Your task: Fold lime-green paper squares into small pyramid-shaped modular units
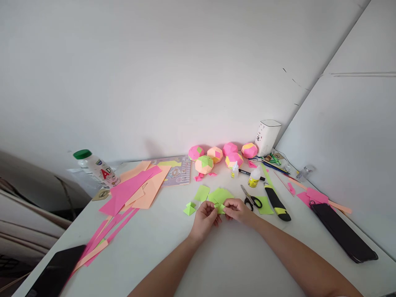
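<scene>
Near the middle of the white surface (216,255), we held a small folded piece of lime-green paper (220,208) between our two hands. Our left hand (205,217) pinched its left end with thumb and fingers, and our right hand (236,210) pinched its right end in the same way. The piece therefore lay directly between both hands, and neither hand was clearly nearer to it. Its longer side seemed to run from left to right. We could not tell if it touched the surface. Just behind it lay loose lime-green paper squares (221,194). A folded green paper unit (189,209) sat near the left hand, and black-handled scissors (251,200) lay just beside the right hand.
</scene>
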`<act>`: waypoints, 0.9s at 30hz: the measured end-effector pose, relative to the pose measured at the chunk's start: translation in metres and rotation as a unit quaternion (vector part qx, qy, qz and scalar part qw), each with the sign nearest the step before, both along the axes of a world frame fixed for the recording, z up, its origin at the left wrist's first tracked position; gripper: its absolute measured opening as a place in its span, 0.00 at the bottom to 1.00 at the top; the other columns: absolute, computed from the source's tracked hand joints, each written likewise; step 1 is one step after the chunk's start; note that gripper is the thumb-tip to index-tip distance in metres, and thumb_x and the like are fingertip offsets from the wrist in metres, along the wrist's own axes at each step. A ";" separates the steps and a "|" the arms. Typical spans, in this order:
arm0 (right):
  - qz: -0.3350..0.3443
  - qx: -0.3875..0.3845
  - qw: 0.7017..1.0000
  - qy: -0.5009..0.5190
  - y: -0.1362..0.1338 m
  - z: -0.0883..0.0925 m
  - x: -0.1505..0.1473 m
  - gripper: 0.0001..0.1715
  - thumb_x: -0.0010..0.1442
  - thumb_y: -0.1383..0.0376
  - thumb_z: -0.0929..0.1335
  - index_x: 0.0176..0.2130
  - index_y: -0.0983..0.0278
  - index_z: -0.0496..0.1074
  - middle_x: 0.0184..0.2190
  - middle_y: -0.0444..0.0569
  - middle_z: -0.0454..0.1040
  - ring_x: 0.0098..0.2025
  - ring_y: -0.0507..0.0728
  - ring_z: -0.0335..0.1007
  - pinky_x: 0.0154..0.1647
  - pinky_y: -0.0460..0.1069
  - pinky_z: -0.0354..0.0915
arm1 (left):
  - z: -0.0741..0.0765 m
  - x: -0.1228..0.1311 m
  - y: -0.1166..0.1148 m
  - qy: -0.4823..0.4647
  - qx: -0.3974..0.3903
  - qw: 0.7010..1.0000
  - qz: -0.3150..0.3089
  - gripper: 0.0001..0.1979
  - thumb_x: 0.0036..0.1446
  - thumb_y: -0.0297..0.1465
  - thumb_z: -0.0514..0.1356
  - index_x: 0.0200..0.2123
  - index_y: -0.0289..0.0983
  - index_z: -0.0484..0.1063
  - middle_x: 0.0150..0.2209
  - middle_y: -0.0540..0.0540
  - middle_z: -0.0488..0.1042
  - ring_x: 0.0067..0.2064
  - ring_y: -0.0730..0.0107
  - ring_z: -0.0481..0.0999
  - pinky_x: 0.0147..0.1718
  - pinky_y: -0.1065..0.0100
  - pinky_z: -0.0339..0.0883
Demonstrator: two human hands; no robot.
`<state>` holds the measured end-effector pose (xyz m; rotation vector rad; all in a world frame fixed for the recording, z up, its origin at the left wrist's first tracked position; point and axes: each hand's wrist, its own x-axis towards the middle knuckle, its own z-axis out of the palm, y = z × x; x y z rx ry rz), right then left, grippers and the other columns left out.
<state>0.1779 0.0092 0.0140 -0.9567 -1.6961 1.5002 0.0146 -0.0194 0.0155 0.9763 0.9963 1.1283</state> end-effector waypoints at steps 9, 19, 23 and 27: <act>0.003 -0.004 0.998 0.060 -0.001 -0.001 0.000 0.07 0.52 0.68 0.66 0.33 0.62 0.61 0.23 0.39 0.67 0.23 0.50 0.64 0.24 0.45 0.61 | -0.004 -0.003 0.004 0.004 -0.007 1.000 0.005 0.17 0.48 0.44 0.60 0.32 0.35 0.68 0.13 0.56 0.63 0.16 0.78 0.61 0.18 0.74 0.56; -0.032 0.059 0.997 0.045 0.004 -0.016 -0.001 0.07 0.52 0.62 0.69 0.30 0.64 0.71 0.25 0.43 0.68 0.21 0.49 0.66 0.21 0.46 0.63 | -0.003 -0.003 0.003 0.021 0.000 0.999 -0.030 0.24 0.47 0.46 0.60 0.41 0.33 0.68 0.15 0.55 0.64 0.18 0.76 0.62 0.21 0.71 0.58; -0.043 0.094 0.993 0.055 0.005 -0.017 -0.002 0.08 0.52 0.61 0.69 0.29 0.64 0.73 0.27 0.45 0.68 0.20 0.49 0.66 0.20 0.46 0.64 | -0.004 -0.003 0.001 0.034 -0.006 0.998 -0.049 0.30 0.48 0.46 0.59 0.48 0.31 0.64 0.17 0.56 0.64 0.19 0.76 0.62 0.22 0.71 0.58; -0.023 0.107 0.993 0.053 0.006 -0.019 -0.001 0.08 0.52 0.61 0.69 0.30 0.64 0.75 0.29 0.46 0.68 0.20 0.48 0.66 0.20 0.45 0.65 | -0.006 -0.003 0.001 0.048 0.002 0.998 -0.043 0.30 0.49 0.45 0.59 0.50 0.32 0.63 0.19 0.56 0.62 0.20 0.77 0.63 0.22 0.71 0.58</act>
